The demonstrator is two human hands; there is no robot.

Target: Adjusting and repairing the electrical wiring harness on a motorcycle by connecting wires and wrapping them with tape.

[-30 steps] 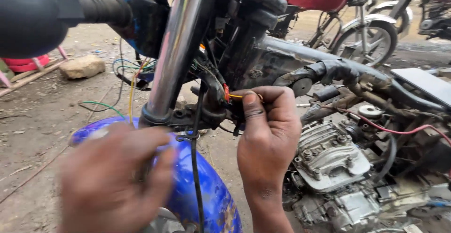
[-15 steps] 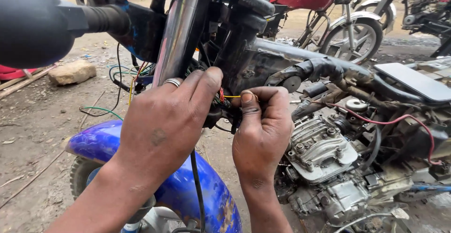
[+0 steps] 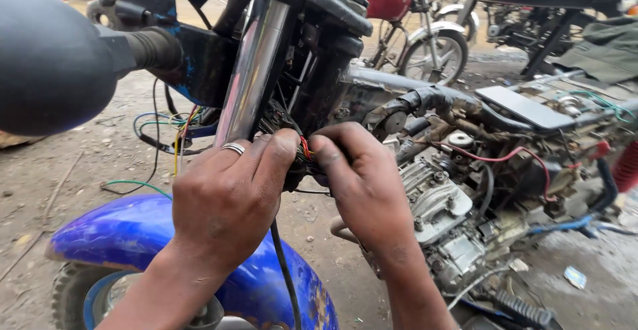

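Both hands, left hand (image 3: 222, 200) and right hand (image 3: 362, 180), pinch red wire bundle (image 3: 306, 150) between fingertips, beside chrome fork tube (image 3: 252, 71).

Red wires (image 3: 305, 149) mostly behind fingertips (image 3: 284, 145)

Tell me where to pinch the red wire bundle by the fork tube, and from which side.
Probably best to pinch the red wire bundle at the short exposed stretch between the left hand and right hand, coming from the near, camera side. The chrome fork tube and black frame crowd it from behind and above, so only the front is open. Use fingertips; the visible stretch is thin.
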